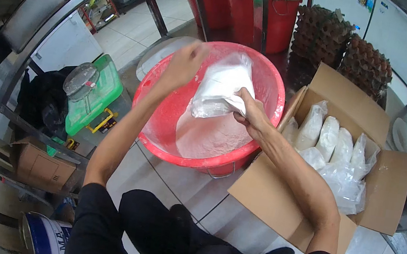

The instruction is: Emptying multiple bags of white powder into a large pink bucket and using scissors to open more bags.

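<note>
My right hand point(251, 112) grips a clear plastic bag of white powder point(225, 80) at its right side and holds it over a large red plastic tub point(156, 119). White powder point(210, 136) is heaped in the lower right part of the tub. Above the tub's upper left part is my left hand point(187, 62), blurred and apart from the bag; its fingers are not clear. To the right, an open cardboard box point(389, 188) holds several filled plastic bags point(329, 137) standing side by side, with crumpled clear plastic point(342, 185) in front of them.
Lidded red bins point(245, 14) and stacked egg trays point(321, 36) stand beyond the tub. A metal rack frame point(21, 66) curves along the left. Near it are a green-lidded container point(108, 84), a smaller cardboard box point(43, 167) and a blue-and-white bucket point(46, 237). The box flaps spread beside my right arm.
</note>
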